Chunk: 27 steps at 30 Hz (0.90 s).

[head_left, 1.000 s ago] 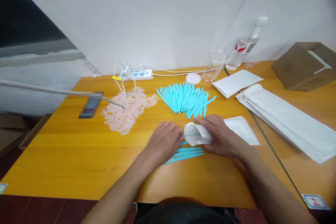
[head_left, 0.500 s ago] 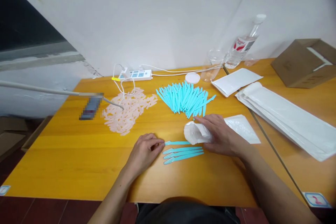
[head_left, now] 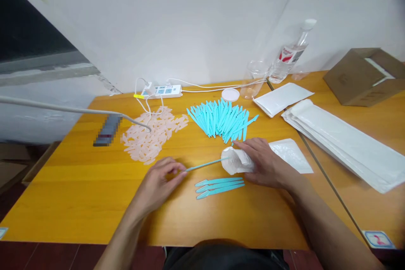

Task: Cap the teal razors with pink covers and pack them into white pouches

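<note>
My left hand (head_left: 164, 179) pinches one end of a turquoise eyebrow razor (head_left: 204, 165) between thumb and fingertips. The razor's far end reaches into the mouth of a white padded pouch (head_left: 232, 162). My right hand (head_left: 261, 162) is closed around that pouch, its round opening turned left. Below, three more turquoise razors (head_left: 220, 187) lie side by side on the wooden table (head_left: 110, 202). Beyond my right hand rests a big heap of similar razors (head_left: 221, 120). How far the held razor goes inside the pouch is hidden.
Small pale pink pieces (head_left: 152, 137) lie spread at the left, near a blurred phone-like object (head_left: 108, 130). A power strip (head_left: 163, 91), a clear cup (head_left: 253, 80) and a bottle (head_left: 289, 57) line the wall. White pouches (head_left: 344, 143) and a cardboard box (head_left: 357, 78) occupy the right.
My left hand has lifted the top razor of the row off the table and brought its far end into the pouch mouth. My right hand holds the pouch in nearly the same place.
</note>
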### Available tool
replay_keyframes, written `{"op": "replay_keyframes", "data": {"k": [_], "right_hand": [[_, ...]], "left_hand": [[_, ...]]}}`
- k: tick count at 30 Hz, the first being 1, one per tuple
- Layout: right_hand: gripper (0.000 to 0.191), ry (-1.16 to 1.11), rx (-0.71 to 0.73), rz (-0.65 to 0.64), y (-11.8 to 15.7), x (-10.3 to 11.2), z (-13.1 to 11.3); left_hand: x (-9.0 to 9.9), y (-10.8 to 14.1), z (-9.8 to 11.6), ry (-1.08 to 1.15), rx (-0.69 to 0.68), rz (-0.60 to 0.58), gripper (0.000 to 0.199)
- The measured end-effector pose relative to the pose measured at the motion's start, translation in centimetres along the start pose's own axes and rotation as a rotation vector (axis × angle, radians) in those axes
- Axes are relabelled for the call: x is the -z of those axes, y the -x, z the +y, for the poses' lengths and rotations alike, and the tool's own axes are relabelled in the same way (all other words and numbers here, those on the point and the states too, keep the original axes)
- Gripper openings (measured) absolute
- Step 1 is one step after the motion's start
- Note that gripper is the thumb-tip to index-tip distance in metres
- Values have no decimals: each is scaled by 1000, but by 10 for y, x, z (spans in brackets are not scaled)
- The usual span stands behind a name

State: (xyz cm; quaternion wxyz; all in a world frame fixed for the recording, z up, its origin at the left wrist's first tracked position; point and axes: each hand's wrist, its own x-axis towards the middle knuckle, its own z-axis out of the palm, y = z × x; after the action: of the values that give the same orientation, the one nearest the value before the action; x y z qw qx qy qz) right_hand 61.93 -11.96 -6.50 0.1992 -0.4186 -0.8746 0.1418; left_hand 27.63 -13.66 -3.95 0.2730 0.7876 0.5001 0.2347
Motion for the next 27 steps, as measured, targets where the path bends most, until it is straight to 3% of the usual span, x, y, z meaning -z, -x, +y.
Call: {"op": "replay_keyframes", "data": {"k": [4,7,9,12,15,20,27], "right_hand": [[80,-4,48,14,-1,-5,-2],[82,-21,44,37,0,-6,-3],[81,-27,33,34,1,-5,-3],[80,-26,41,11,0,-3,-2],[84,-23,46,-1,-1,-3,-2],[86,-27,23,-8,-1,-3,-3],[82,-23,-3,-2,1,-2,-1]], "left_hand": [[-52,-37,48,-92,-232,2,13],[-68,-37,57,106,-298,-74,20],[-60,-19,43,198,-143,-44,22],[-39,9,12,56,27,-55,17],[-33,19,0,-67,51,-129,15],[-35,13,4,-15,65,-150,15],[18,28,-12,52,90,-39,15]]}}
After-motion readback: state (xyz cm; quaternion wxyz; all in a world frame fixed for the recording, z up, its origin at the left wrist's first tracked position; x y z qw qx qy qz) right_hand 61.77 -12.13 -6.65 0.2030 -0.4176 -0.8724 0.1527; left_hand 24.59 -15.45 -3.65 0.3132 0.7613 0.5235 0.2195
